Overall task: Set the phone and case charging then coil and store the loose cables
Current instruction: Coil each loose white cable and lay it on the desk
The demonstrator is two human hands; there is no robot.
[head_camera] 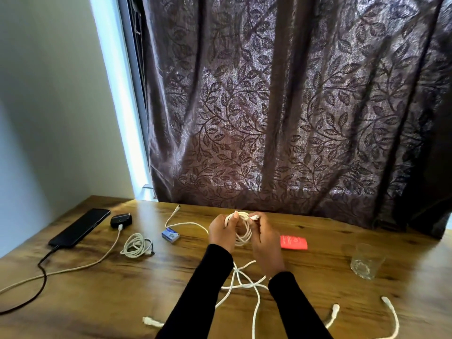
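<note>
Wooden desk below us: phone and case sit plugged in at left. Our left hand grips the coil; right hand pinches its plug. Next, wind in the slack.

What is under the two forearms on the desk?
Loose white cables cross the desk beneath the sleeves, their plug ends showing on both sides. Where they run under the sleeves is hidden. Both hands hold a coil above.

- Black phone lies flat, far left, dark cable plugged in.
- Black case beside it, pale cable attached.
- Coiled white cable lies nearby.
- White cable half-looped above the surface, tails trailing loose.
</note>
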